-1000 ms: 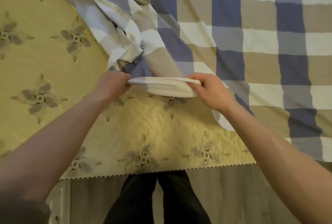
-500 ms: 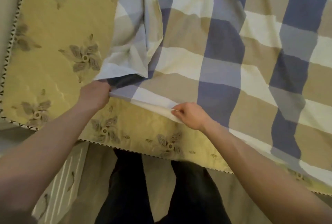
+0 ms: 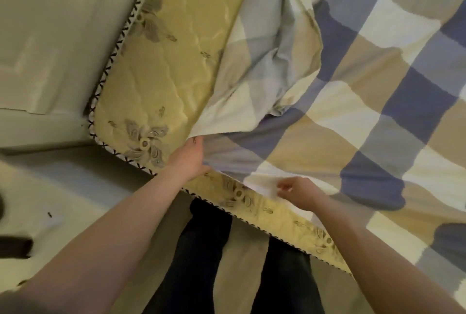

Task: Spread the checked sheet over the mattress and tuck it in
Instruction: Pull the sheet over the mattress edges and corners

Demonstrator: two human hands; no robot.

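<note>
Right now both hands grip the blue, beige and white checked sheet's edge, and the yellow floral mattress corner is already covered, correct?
Not quite. In the head view the yellow floral mattress corner is bare; the left hand and right hand do grip the checked sheet edge.

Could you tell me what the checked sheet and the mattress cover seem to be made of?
Checked sheet: thin matte woven fabric, probably cotton; it crumples into soft folds. Mattress: glossy quilted fabric, perhaps satin-like; it shows sheen, puckered stitching, flower motifs and black-and-white corded edging.
</note>
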